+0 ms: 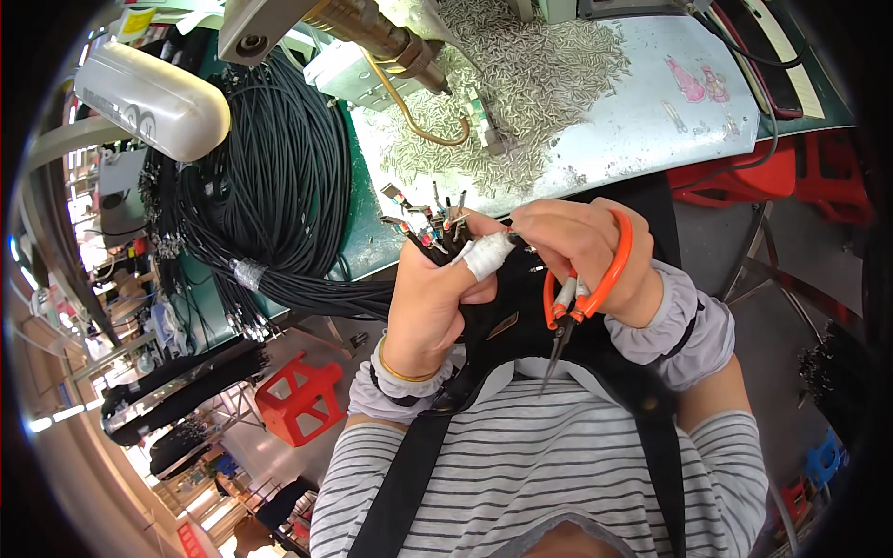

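Head view: left hand clamped round cables near bench edge, ends up, probably for access. Right hand fingertips together, pinch unclear; snips held in palm, tips bodyward, likely freeing fingertips.

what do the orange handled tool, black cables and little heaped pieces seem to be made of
Orange-handled tool: grips probably plastic, bright and evenly coloured; blades likely metal, dark grey.
Black cables: seemingly plastic or rubber sheaths, smooth and coiled.
Little pieces: likely metal, given their silvery glints.
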`<state>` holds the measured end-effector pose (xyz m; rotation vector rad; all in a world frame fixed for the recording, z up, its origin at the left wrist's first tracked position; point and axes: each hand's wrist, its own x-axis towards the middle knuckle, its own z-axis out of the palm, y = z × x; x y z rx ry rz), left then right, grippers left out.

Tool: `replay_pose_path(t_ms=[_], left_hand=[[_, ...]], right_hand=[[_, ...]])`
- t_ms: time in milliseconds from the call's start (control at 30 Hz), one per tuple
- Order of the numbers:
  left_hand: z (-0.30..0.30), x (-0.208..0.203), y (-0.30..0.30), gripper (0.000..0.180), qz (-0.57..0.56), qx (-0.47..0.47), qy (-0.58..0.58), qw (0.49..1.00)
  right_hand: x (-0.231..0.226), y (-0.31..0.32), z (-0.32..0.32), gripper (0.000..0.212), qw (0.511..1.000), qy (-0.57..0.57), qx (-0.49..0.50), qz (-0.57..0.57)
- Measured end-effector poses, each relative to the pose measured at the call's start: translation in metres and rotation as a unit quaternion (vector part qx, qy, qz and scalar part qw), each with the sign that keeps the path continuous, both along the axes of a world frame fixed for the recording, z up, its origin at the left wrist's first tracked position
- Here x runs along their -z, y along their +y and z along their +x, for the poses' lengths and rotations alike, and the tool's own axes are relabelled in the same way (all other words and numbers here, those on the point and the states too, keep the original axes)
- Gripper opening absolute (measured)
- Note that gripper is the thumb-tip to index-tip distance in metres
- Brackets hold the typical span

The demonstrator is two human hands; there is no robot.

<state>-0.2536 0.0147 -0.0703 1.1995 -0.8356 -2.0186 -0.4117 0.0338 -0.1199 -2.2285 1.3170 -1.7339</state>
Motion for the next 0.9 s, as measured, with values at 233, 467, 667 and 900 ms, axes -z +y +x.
replay_pose_path(t_ms=[233, 467, 667, 900], left_hand=[[0.000, -0.004, 0.007, 0.014, -0.086, -0.077, -0.029, 0.993], [-0.002, -0.002, 0.008, 0.015, -0.192, -0.064, -0.101, 0.974], [0.004, 0.006, -0.025, 0.014, -0.107, -0.013, -0.089, 0.990], [-0.006, 0.017, -0.071, 0.012, -0.053, -0.040, 0.040, 0.997]], right_hand=[[-0.017, 0.016, -0.012, 0.028, 0.908, -0.048, -0.091, 0.405], [-0.018, 0.014, -0.004, 0.034, 0.894, 0.026, -0.077, 0.441], [-0.009, 0.012, -0.004, 0.024, 0.803, -0.224, -0.150, 0.532], [-0.018, -0.031, -0.002, 0.018, 0.802, -0.381, -0.066, 0.455]])
